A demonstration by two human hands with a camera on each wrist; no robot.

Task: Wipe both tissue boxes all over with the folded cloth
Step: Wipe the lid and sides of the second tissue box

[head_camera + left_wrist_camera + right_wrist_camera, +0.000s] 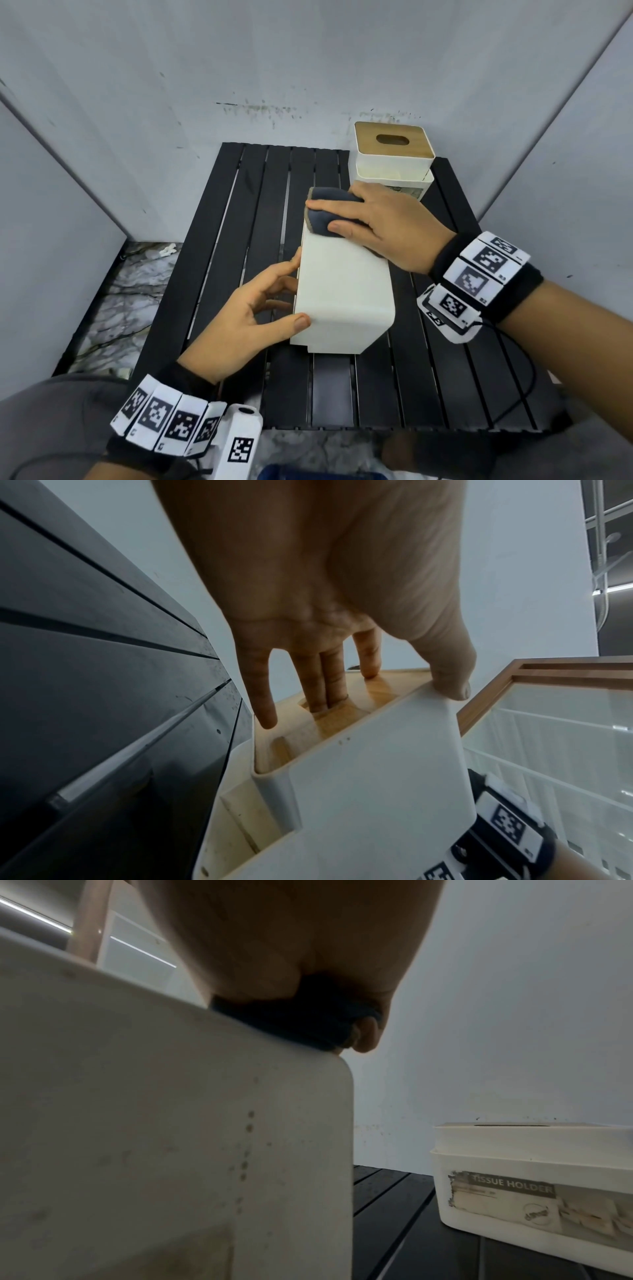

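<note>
A white tissue box [342,291] lies on its side in the middle of the black slatted table [239,212]. My left hand [274,301] grips it from the left, thumb on the near top edge and fingers on the wooden lid. In the left wrist view two fingers [325,685] reach into the lid's slot of this box [377,777]. My right hand [383,226] holds the dark folded cloth [322,219] pressed on the far end of the box's upper face. The cloth [301,1020] sits under my palm on the box [171,1137]. The second box [394,150] stands upright at the back right.
Grey partition walls close in the table on three sides. The second box [534,1177] carries a worn "TISSUE HOLDER" label and stands just beyond my right hand. A black cable [513,377] lies on the table's right front. Marble floor [130,284] shows to the left.
</note>
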